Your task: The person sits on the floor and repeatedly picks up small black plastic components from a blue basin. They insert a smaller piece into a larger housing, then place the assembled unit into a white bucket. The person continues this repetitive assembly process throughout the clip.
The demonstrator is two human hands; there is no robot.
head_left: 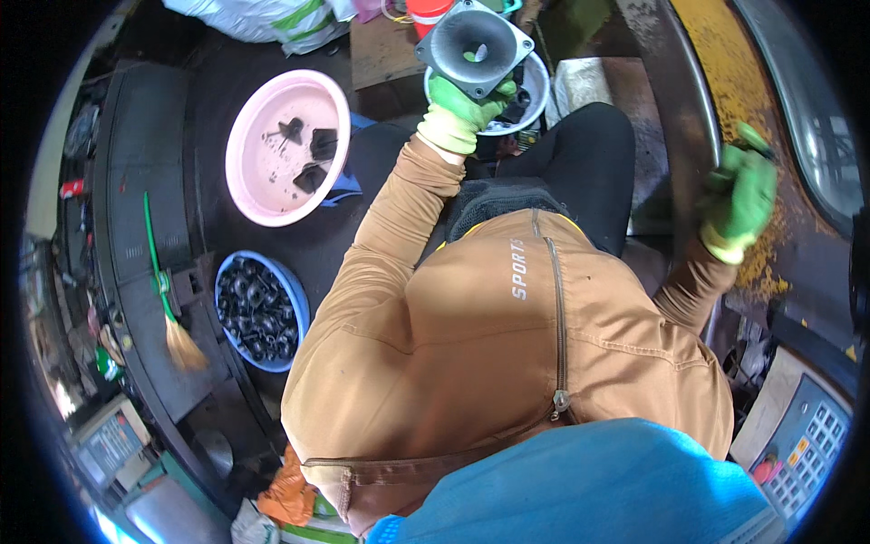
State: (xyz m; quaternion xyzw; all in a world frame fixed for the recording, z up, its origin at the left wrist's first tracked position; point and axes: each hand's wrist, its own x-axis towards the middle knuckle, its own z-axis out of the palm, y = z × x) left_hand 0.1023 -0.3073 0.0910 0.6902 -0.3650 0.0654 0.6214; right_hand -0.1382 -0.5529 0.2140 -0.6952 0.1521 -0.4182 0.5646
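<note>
In front of us, our left hand (462,104) grips a horn (453,53) over a pale basin (539,86).
Our right hand (741,192) is raised beside a yellow frame (719,63); we cannot tell whether it holds anything. Leftward sit a pink basin (256,181) and, nearer us, a blue basin (297,296) of black parts (256,308).

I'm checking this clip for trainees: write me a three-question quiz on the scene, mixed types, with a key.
1. Which hand holds the grey flared part?
2. True or false: the pink basin holds fewer dark pieces than the blue basin below it in the picture.
3. Fill in the colour: the broom at the picture's left has a ____ handle.

Key: 1. The left hand. 2. True. 3. Green.
</note>
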